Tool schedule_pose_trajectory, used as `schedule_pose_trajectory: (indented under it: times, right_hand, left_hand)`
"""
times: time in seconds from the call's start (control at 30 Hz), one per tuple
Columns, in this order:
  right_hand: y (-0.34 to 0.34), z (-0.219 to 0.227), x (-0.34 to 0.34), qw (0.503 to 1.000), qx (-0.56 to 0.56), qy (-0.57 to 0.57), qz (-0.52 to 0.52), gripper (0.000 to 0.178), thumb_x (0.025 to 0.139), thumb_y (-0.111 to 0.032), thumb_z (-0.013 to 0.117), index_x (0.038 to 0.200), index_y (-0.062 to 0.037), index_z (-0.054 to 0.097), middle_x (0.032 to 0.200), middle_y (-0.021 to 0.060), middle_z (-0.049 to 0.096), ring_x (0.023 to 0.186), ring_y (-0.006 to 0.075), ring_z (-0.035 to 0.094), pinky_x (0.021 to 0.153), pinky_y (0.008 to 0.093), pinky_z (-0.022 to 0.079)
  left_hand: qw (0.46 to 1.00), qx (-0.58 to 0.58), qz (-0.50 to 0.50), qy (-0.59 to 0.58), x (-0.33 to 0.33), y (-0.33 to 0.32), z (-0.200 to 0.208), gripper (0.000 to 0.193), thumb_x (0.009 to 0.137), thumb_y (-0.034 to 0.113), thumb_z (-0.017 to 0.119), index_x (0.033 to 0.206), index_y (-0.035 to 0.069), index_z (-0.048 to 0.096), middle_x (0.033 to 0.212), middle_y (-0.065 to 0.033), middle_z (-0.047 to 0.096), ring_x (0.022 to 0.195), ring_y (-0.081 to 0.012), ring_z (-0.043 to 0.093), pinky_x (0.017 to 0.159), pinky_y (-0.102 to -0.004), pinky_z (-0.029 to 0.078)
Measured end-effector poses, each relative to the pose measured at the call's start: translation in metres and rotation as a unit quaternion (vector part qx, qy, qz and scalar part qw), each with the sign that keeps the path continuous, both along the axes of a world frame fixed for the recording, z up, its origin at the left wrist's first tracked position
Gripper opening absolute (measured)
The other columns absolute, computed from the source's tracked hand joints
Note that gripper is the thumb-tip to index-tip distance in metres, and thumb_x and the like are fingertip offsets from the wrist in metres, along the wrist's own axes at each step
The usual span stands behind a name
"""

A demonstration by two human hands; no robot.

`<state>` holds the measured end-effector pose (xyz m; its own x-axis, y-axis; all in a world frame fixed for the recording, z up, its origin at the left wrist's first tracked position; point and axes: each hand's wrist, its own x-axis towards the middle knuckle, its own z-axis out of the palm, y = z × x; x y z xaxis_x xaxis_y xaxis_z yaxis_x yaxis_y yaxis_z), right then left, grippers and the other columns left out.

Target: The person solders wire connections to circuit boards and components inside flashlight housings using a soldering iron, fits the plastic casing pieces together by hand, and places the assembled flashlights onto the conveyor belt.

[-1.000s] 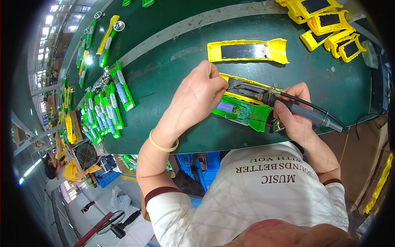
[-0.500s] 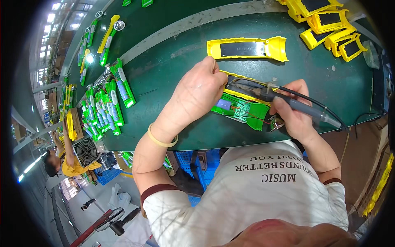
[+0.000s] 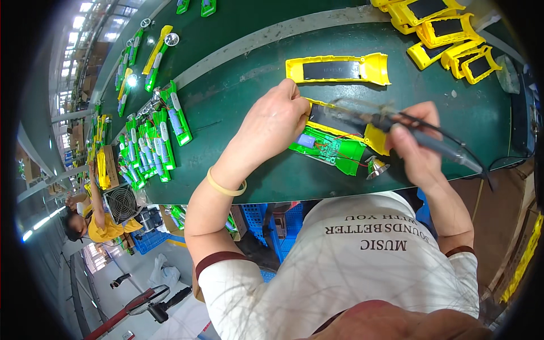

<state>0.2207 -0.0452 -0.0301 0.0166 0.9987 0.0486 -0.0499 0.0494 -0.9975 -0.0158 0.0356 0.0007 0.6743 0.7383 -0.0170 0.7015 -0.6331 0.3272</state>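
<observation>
In my right hand [image 3: 418,148] is a grey-handled soldering iron [image 3: 439,148] with a black cable, its front end blurred by motion over a yellow casing half [image 3: 376,139]. My left hand [image 3: 272,118] is closed at that casing's left end; whatever its fingertips pinch is hidden. Just nearer to me lies a green casing half [image 3: 350,162] holding a circuit board, a bluish-purple battery cell [image 3: 306,140] and red wires. A small shiny reflector [image 3: 376,168] rests at its right end, below my right hand. Beyond both hands lies another yellow casing half [image 3: 371,69] with a dark panel.
Several green torch halves [image 3: 148,148] are heaped on the left of the green table. Yellow casing halves [image 3: 447,29] are stacked at the far right. A grey strip [image 3: 266,37] crosses the tabletop. At far left, another person [image 3: 102,224] works beside a fan [image 3: 120,205].
My right hand has drawn the soldering iron to the right, uncovering more of the yellow casing and the reflector. My left hand stays at the casing's left end.
</observation>
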Motion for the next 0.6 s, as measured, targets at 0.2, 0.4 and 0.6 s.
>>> schedule_pose_trajectory:
  times: [0.2,0.4,0.6]
  right_hand:
    - [0.035,0.005,0.018,0.995,0.006,0.083,-0.054,0.036,0.088,-0.032,0.049,0.11,-0.0055,0.039,0.105,0.0123,0.046,0.076,0.0169,0.057,0.069,0.028,0.05]
    - [0.049,-0.011,0.019,0.997,-0.006,0.073,-0.019,0.042,0.091,-0.033,0.045,0.116,-0.0016,0.032,0.095,0.0163,0.054,0.089,0.0227,0.059,0.081,0.0331,0.049]
    - [0.012,-0.023,0.041,0.982,0.029,0.174,-0.062,0.031,0.093,-0.029,0.039,0.115,-0.0083,0.031,0.103,0.0166,0.054,0.094,0.0312,0.058,0.082,0.0424,0.048]
  left_hand:
    - [1.0,-0.007,-0.008,0.012,-0.001,-0.002,0.0,0.008,0.069,0.005,0.062,0.076,0.003,0.06,0.077,-0.0093,0.048,0.07,-0.0249,0.052,0.062,-0.0332,0.045]
    - [1.0,-0.001,-0.004,-0.022,-0.006,0.006,-0.001,0.009,0.069,0.008,0.064,0.078,0.005,0.063,0.077,-0.0086,0.05,0.071,-0.0242,0.054,0.063,-0.0329,0.045]
    - [0.98,0.14,-0.113,-0.079,0.001,0.021,-0.01,0.014,0.066,0.01,0.067,0.078,0.006,0.063,0.083,-0.0061,0.054,0.078,-0.0239,0.053,0.066,-0.0329,0.045]
